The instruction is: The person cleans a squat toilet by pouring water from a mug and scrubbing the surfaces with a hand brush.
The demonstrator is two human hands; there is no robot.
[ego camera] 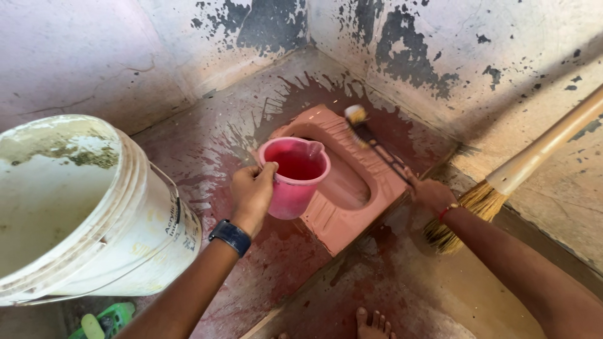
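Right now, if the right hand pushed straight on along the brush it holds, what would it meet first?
Probably the far rim of the squat toilet pan, where the brush in the right hand already points; beyond that, wet floor and wall. Depth is unclear.

Pink mug [294, 177] held upright over toilet; brush [375, 145] angled onto it

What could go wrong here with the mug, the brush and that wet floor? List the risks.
1. The floor around the squat pan is wet, and a bare foot stands close by: a slip seems possible.
2. The left hand holds the pink mug by its rim only; it could tip or drop.
3. The right hand holds the brush at the pan; dirty water may spatter the arms and the leaning broom.
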